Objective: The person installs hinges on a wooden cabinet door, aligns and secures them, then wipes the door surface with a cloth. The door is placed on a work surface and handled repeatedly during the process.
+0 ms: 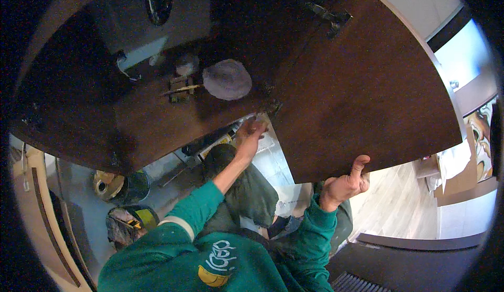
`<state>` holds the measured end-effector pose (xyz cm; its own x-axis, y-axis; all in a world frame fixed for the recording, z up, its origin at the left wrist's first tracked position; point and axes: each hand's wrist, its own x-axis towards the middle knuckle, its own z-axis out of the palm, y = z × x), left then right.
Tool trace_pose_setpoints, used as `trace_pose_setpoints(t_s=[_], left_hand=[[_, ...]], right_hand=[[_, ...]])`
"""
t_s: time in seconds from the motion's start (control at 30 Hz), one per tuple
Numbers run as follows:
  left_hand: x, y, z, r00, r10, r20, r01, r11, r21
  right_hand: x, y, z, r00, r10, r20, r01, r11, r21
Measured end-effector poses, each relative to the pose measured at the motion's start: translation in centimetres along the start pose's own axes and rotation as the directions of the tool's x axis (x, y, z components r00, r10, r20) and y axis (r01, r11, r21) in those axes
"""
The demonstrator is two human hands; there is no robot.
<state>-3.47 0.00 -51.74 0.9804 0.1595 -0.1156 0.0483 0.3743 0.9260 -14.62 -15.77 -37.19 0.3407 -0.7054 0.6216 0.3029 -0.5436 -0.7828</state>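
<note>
A dark brown cabinet door [367, 97] stands swung out to the right of the cabinet [157, 126]. My right hand [344, 186] grips the door's lower edge, thumb up against its face and the other fingers mostly hidden. My left hand [251, 137] reaches up to the cabinet's front edge, just below a lower hinge [274, 104]. Its fingers are bent together, and anything small between them cannot be made out. An upper hinge [332, 19] shows on the door. Inside the cabinet lie a pale round disc [227, 79] and a small block with a thin stick [182, 89].
A black drain pipe [158, 3] hangs inside the cabinet. Two buckets [131, 188] with things in them stand on the floor at the left. My bent legs [252, 192] are under the cabinet edge. A dark ridged panel [409, 266] lies lower right.
</note>
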Motion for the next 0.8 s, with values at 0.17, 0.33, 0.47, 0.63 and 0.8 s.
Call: trace_pose_setpoints(t_s=[0.17, 0.33, 0.47, 0.63, 0.8], left_hand=[[1.6, -1.5, 2.3, 0.989, 0.147, -0.036, -0.146, 0.989, 0.022], [1.9, -2.2, 3.4, 0.942, 0.310, -0.125, -0.311, 0.950, 0.018], [1.9, -1.7, 4.4, 0.902, 0.354, -0.248, -0.321, 0.933, 0.161], [3.1, -1.0, 5.5, 0.847, 0.447, -0.288, -0.428, 0.894, 0.130], [4.5, -1.2, 5.3, 0.964, 0.159, -0.215, -0.182, 0.979, -0.090]], right_hand=[[0.1, -0.6, 0.1, 1.000, 0.021, 0.013, -0.020, 0.998, -0.056], [0.1, -1.1, 0.6, 0.975, 0.214, -0.066, -0.207, 0.973, 0.105], [0.3, -1.2, 0.6, 0.953, 0.273, -0.129, -0.254, 0.956, 0.147], [-0.2, 0.7, -0.2, 0.995, 0.077, -0.057, -0.078, 0.997, -0.016], [-0.6, 3.5, -1.2, 0.968, -0.243, 0.063, 0.251, 0.934, -0.254]])
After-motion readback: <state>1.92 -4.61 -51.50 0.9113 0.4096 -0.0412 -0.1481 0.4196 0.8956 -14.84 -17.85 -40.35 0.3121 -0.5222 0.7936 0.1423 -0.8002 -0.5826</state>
